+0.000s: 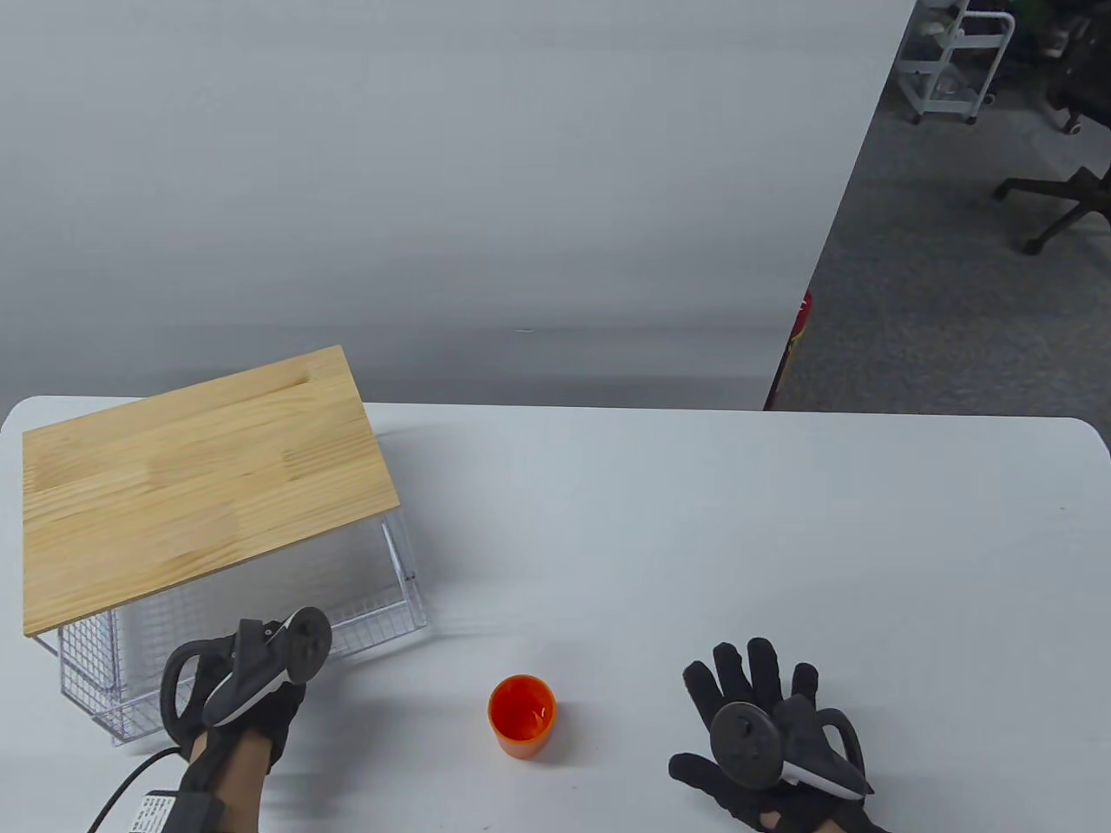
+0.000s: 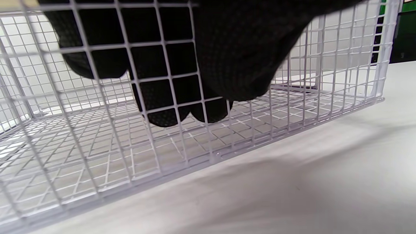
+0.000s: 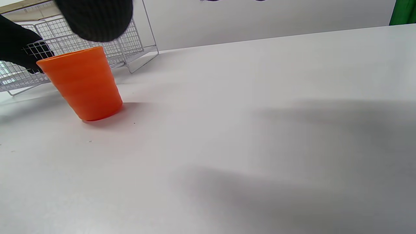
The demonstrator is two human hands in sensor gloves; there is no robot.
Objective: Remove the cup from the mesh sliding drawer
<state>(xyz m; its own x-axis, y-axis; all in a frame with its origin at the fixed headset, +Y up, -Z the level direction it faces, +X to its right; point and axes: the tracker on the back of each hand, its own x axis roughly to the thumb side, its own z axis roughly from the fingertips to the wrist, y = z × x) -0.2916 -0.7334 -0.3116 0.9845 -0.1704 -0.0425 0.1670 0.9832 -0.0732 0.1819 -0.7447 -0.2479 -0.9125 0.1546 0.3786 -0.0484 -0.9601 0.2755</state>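
Observation:
The orange cup (image 1: pixel 521 716) stands upright on the white table, between my hands and outside the drawer; it also shows in the right wrist view (image 3: pixel 83 84). The white mesh drawer (image 1: pixel 382 607) sticks out from under a wooden top (image 1: pixel 200 486) and looks empty in the left wrist view (image 2: pixel 260 130). My left hand (image 1: pixel 278 694) grips the drawer's front wall, with the fingers (image 2: pixel 169 110) hooked inside the mesh. My right hand (image 1: pixel 755 694) is spread open and empty to the right of the cup, apart from it.
The table's bare surface (image 1: pixel 694 538) stretches to the right and behind the cup. A grey partition wall (image 1: pixel 434 173) stands behind the table. Office chairs and a cart (image 1: pixel 955 61) stand on the floor at the far right.

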